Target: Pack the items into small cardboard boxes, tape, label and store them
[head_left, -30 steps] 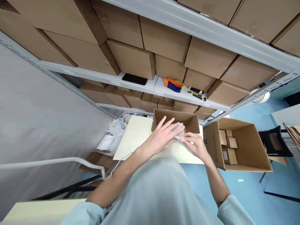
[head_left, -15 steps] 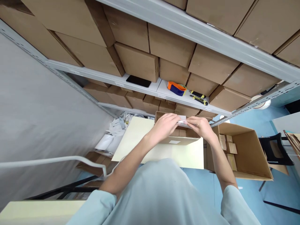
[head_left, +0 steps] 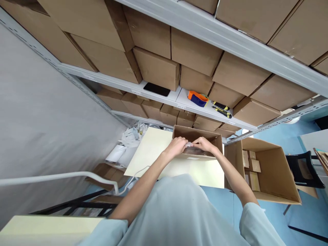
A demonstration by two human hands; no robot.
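An open cardboard box (head_left: pixel 219 140) stands on the pale yellow tabletop (head_left: pixel 153 147) in front of me. Over its near wall, my left hand (head_left: pixel 176 146) pinches one end of a small whitish plastic piece (head_left: pixel 189 144), perhaps a bag or film. Fingers of my right hand (head_left: pixel 203 143) close on the other end, so the piece spans the gap between both hands. Its exact kind is too small to make out. A white label (head_left: pixel 192 158) marks the box's near side. What lies deep in the box is mostly hidden by my hands.
A metal shelf (head_left: pixel 164 97) full of cardboard boxes rises behind the table. On it lie a black flat slab (head_left: pixel 156 89), an orange-and-blue roll (head_left: pixel 198 98) and cutter knives (head_left: pixel 221 111). A large open carton (head_left: pixel 279 171) with small boxes stands right, a black chair (head_left: pixel 304 169) beyond.
Both hands have moved down and slightly left relative to the box, bringing the whitish piece lower. The view has shifted a little, and more of the box's interior shows.
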